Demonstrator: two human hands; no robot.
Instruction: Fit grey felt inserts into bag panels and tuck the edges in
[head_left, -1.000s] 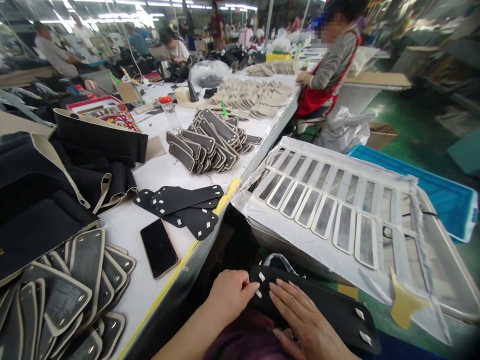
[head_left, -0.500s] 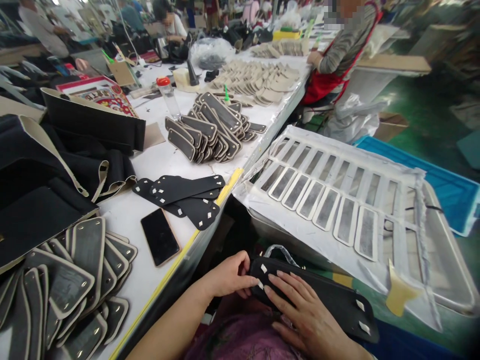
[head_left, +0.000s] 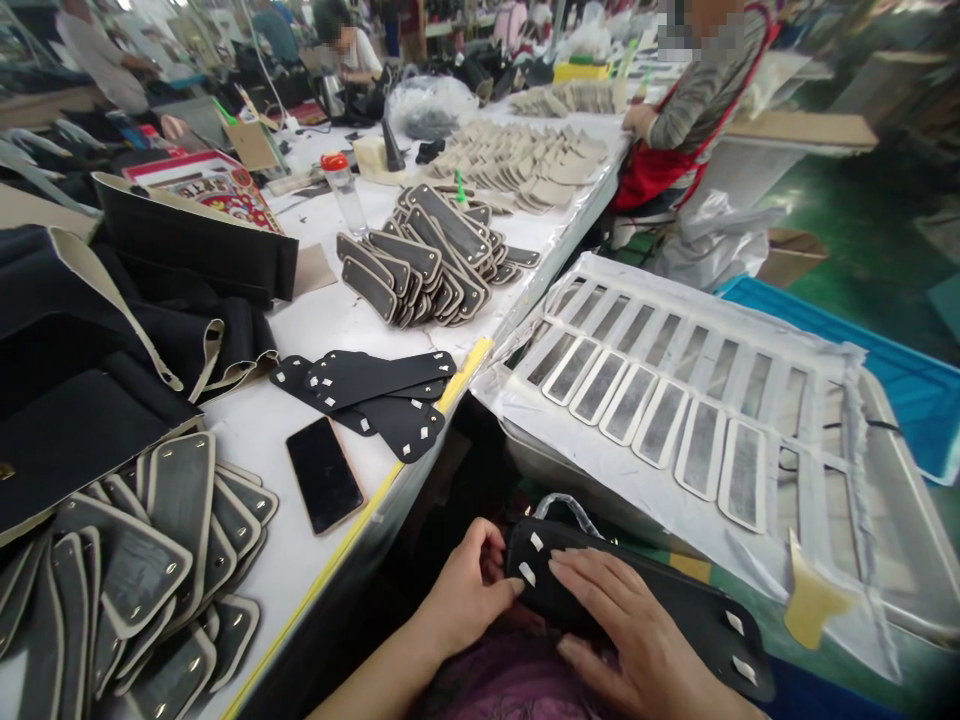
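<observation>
On my lap lies a long black rounded panel [head_left: 679, 590] with pale tabs near both ends; a clear-wrapped loop [head_left: 566, 507] shows at its far edge. At the panel's left end, my left hand [head_left: 484, 575] is closed on the edge, thumb beside a pale tab [head_left: 527, 574]. My right hand [head_left: 619, 610] rests on the panel's middle, fingers stretched out flat. What lies under the panel is hidden. Several similar black strips with pale tabs [head_left: 382, 385] overlap at the table edge.
Grey pieces with pale borders are piled at left [head_left: 142, 560] and mid-table [head_left: 427, 260]. A phone [head_left: 324, 475] lies near the yellow-taped edge [head_left: 330, 560]. To the right, a slotted white frame [head_left: 697, 400] rests over a bin. A co-worker in a red apron [head_left: 660, 175] is beyond.
The view has shifted slightly. My right hand's fingers have drawn back a little from the left-end tabs and sit closer together. My left hand stays at the panel's left edge.
</observation>
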